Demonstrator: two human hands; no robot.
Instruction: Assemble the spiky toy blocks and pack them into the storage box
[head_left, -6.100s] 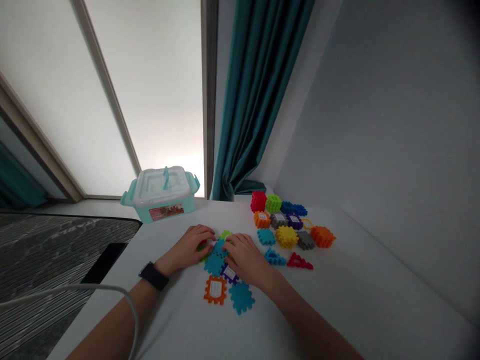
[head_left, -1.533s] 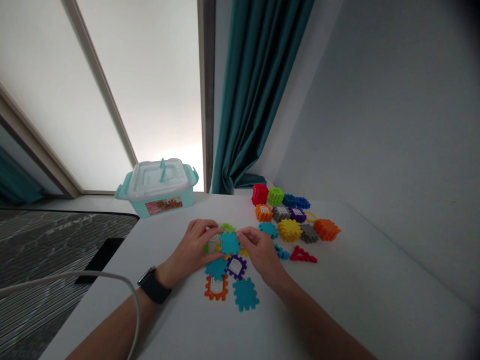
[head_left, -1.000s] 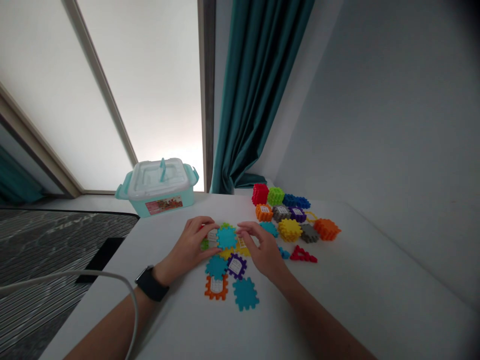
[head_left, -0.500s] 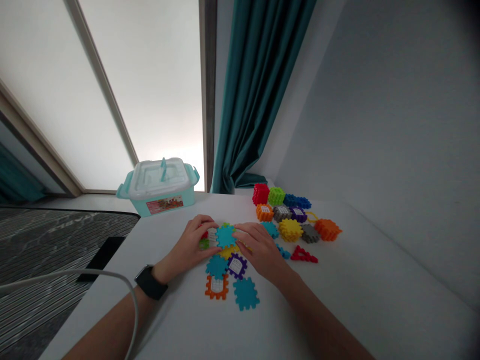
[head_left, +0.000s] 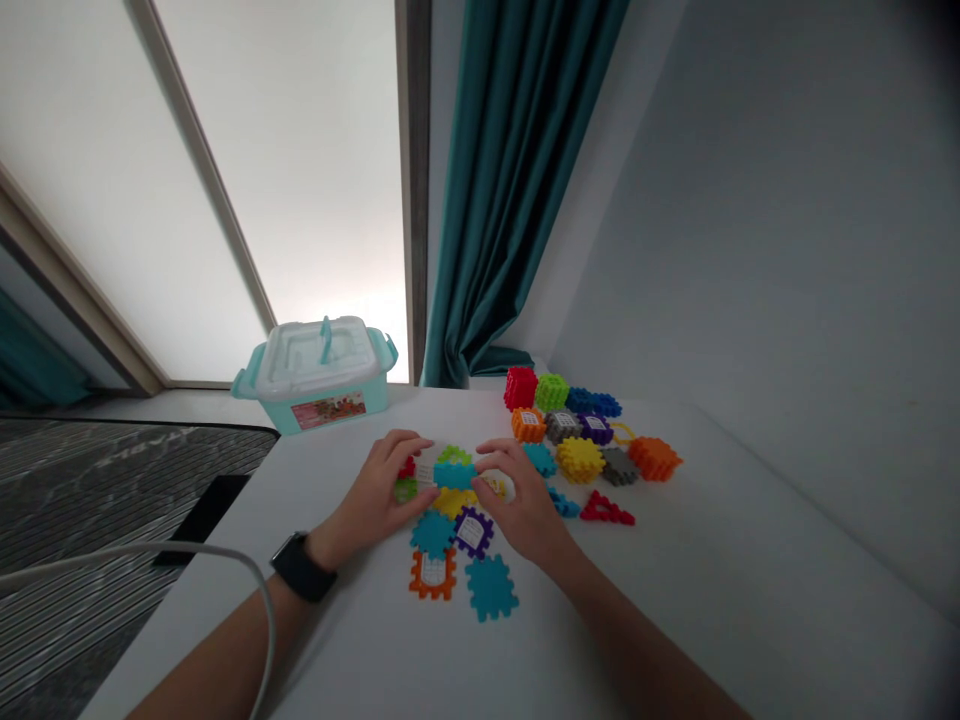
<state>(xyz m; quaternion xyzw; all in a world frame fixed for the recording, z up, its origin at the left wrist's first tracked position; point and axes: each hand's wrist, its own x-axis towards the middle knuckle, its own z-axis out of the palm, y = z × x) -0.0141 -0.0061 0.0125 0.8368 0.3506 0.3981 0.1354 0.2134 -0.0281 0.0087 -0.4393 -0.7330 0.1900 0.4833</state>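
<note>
**Your hands at the centre of the worktop.** Your left hand [head_left: 371,490] is curled, its fingers arched over a small huddle of interlocking plastic pieces. Your right hand [head_left: 525,500] is also curved, with fingertips [head_left: 487,453] near the right end of a teal piece [head_left: 454,475]. That piece stands edge-on in the narrow gap between your hands. You cannot tell whether either hand has a firm grip on it.

Around it lie about six more pieces, among them one red, two green and two yellow. Just below your hands are four flat pieces: two teal, one purple [head_left: 472,531] and one orange [head_left: 431,575].

Beyond your right hand sits a loose cluster of about thirteen pieces [head_left: 577,440], including a red triangle [head_left: 606,510]. It stands close to your fingers, leaving little room on that side.

The white worktop [head_left: 712,570] has its left edge out past your left forearm, and a wall [head_left: 750,250] rises along its right side. One lidded plastic box [head_left: 315,375] sits at the far edge. One wristwatch [head_left: 302,573] is on your left wrist.
</note>
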